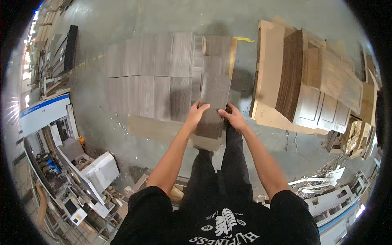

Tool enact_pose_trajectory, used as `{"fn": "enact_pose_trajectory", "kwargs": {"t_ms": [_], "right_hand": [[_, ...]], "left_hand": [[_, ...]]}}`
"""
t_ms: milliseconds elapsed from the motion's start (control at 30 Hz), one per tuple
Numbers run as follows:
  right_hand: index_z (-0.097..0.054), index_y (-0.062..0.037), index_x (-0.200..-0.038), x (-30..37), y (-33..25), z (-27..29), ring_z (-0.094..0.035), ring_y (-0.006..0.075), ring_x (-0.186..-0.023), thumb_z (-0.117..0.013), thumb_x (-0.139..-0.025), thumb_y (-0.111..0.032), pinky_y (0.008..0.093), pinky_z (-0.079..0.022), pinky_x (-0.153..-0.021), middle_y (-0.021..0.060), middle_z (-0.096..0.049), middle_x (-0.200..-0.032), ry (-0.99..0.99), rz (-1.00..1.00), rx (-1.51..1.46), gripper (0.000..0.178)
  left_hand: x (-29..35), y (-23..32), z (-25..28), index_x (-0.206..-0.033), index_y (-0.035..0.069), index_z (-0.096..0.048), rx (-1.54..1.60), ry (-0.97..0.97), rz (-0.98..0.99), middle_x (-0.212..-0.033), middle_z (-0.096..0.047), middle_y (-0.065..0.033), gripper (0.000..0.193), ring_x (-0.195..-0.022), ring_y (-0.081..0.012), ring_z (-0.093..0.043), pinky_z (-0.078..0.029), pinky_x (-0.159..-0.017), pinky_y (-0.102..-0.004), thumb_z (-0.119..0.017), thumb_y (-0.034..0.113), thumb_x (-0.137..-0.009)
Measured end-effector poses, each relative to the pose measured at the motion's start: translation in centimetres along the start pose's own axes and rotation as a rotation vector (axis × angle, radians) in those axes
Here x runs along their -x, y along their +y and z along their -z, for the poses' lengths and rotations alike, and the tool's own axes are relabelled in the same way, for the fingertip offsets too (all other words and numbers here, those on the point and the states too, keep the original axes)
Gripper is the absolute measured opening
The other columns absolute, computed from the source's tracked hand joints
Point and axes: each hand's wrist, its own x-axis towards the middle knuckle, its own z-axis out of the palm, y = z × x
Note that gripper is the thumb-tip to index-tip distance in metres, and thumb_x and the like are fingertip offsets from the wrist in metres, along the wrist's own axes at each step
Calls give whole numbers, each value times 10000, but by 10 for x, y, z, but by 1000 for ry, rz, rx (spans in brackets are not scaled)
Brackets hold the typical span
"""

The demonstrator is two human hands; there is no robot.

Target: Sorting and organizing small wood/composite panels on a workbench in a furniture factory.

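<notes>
Both the left hand [197,112] and right hand [232,117] grip a long grey-brown wood-grain plank [212,107], fingers curled over its edges, beside the laid-out grey floor panels [151,77].

Woodworking factory floor or workshop. Bare grey concrete floor [122,16] with a yellow painted line. Grey wood-grain planks [155,77] laid out in rows on it. Stack of brown panelled doors [318,90] on cardboard. Machinery [77,179] and offcuts along the edges.
</notes>
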Motion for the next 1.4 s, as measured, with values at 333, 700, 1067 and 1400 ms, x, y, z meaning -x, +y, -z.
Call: {"fn": "enact_pose_trajectory", "kwargs": {"t_ms": [333,700,1067,1400], "right_hand": [[-242,152,-1705,-150,-19,1,-554,325,-1487,-841,-1023,-376,401,-464,-1204,299,-457,-1693,-55,-13,-154,1050],[-220,-2,-1766,-236,17,-10,-290,404,-1658,-733,-1047,-557,523,-349,-1309,298,-230,-1780,126,-21,482,1044],[-305,-66,-1756,-245,30,-9,-391,296,-1562,-502,-1108,-712,557,-262,-1319,96,-370,-1761,67,-181,-415,936],[-201,-53,-1783,-236,13,-15,-311,335,-1629,-459,-1066,-822,585,-205,-1341,129,-279,-1818,29,-147,-426,1083]], "left_hand": [[-139,14,45,-1627,-74,-484,-25,112,-116,-1569,-601,-209,824,-1433,-334,-571,-421,-1210,-439,-785,369,-1000],[-130,-4,33,-1442,-4,-682,-630,670,-212,-1417,-713,-202,656,-1315,-384,-684,-531,-1122,-475,-807,433,-969],[-148,-26,-1,-1710,-22,-274,-998,746,-361,-1604,-450,-269,1319,-1482,-461,-445,-378,-1236,-557,-953,611,-772],[-159,-31,-9,-1721,12,-223,-922,783,-367,-1485,-420,-243,1361,-1407,-449,-397,-276,-1200,-611,-983,479,-694]]}}
